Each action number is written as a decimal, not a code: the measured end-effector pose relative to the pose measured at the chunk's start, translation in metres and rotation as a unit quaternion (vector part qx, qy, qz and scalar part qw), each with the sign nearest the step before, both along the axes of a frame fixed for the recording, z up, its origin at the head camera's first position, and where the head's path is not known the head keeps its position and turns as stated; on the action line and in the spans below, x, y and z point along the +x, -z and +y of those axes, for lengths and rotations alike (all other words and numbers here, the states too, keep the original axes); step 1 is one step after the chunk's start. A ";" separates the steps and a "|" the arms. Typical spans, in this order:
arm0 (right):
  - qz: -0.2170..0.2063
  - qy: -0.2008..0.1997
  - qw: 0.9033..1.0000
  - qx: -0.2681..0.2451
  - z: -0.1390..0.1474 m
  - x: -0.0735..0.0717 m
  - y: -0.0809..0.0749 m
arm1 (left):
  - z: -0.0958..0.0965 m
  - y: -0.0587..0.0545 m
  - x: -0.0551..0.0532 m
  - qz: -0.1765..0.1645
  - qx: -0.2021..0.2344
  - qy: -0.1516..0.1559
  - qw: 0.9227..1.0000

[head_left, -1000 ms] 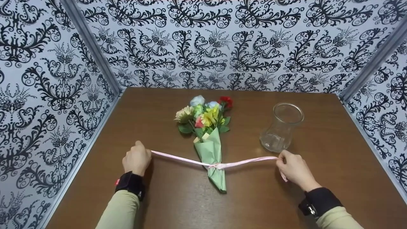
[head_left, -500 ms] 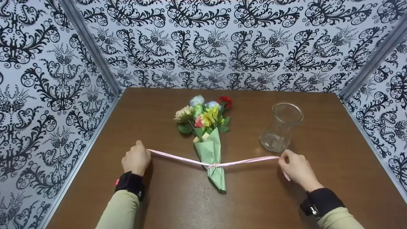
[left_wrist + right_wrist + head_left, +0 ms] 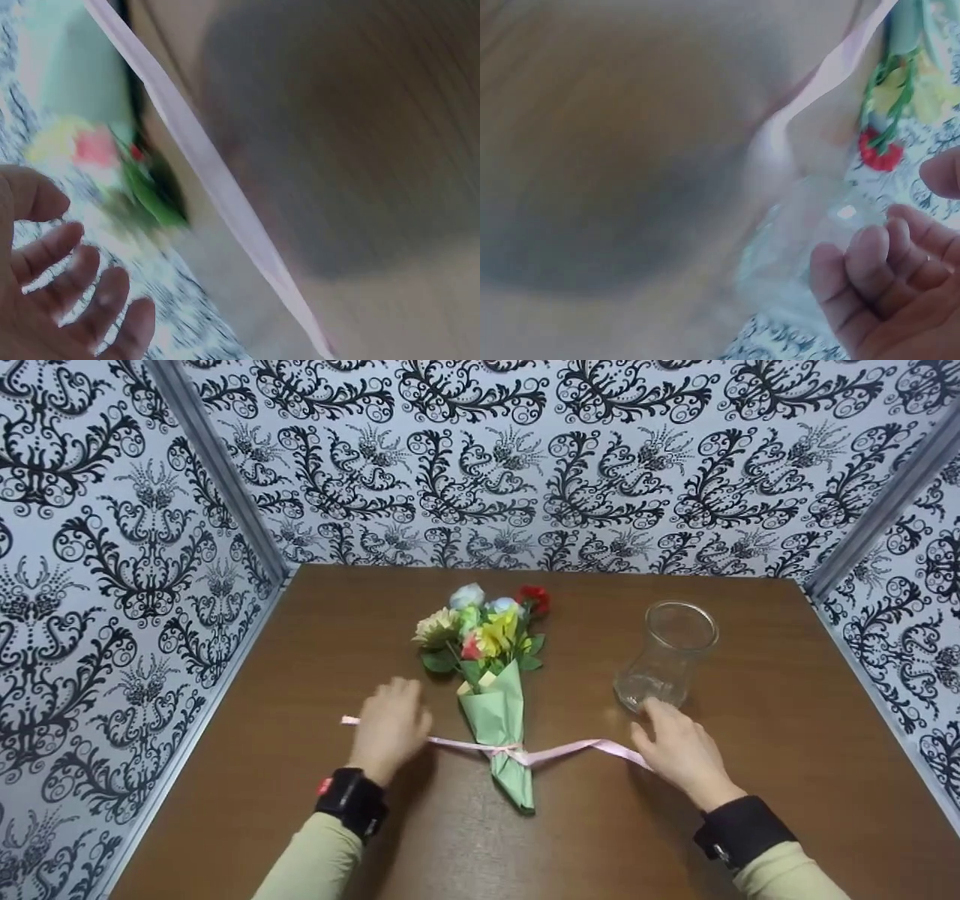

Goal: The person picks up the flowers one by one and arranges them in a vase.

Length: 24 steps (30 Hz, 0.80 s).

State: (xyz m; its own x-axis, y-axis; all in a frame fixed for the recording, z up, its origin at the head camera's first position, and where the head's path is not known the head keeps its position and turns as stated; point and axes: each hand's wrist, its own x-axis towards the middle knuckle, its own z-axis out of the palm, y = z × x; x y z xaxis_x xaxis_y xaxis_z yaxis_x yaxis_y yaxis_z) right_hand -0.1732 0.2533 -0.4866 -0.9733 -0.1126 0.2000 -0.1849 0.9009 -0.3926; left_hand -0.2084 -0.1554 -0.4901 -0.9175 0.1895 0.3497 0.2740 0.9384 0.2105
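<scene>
The left hand [image 3: 390, 731] hangs over one strand of the pink ribbon [image 3: 562, 751], fingers apart and gripping nothing; the right hand [image 3: 684, 746], thumb and fingers apart, holds nothing either. With neither strand held, the ribbon's wrap around the green wrapping paper [image 3: 514, 781] could slacken unless firmly knotted, which I cannot tell. The bouquet [image 3: 495, 712] lies unsupported on the bench [image 3: 585, 840], flower heads away from the person, so a lopsided tug might drag or roll it. Farther right, the glass vase [image 3: 661, 671] stands upright; a careless right-hand sweep could topple it.
</scene>
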 end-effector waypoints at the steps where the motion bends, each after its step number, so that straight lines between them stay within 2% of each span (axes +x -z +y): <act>1: 0.007 -0.015 1.000 -0.001 -0.005 -0.001 0.000 | 0.008 -0.001 0.003 -0.008 0.005 0.020 1.000; 6: 0.029 -0.108 0.994 0.007 -0.029 -0.004 0.000 | 0.039 -0.001 0.017 -0.081 0.023 0.091 0.992; 10: 0.035 -0.165 0.985 0.026 -0.045 -0.005 0.002 | 0.056 0.002 0.025 -0.115 0.021 0.122 0.986; 18: 0.031 -0.258 0.965 0.031 -0.077 -0.009 0.010 | 0.075 0.012 0.027 -0.090 0.017 0.137 0.986; 24: 0.015 -0.262 0.965 0.010 -0.094 -0.010 0.018 | 0.087 0.015 0.028 -0.073 0.030 0.132 0.988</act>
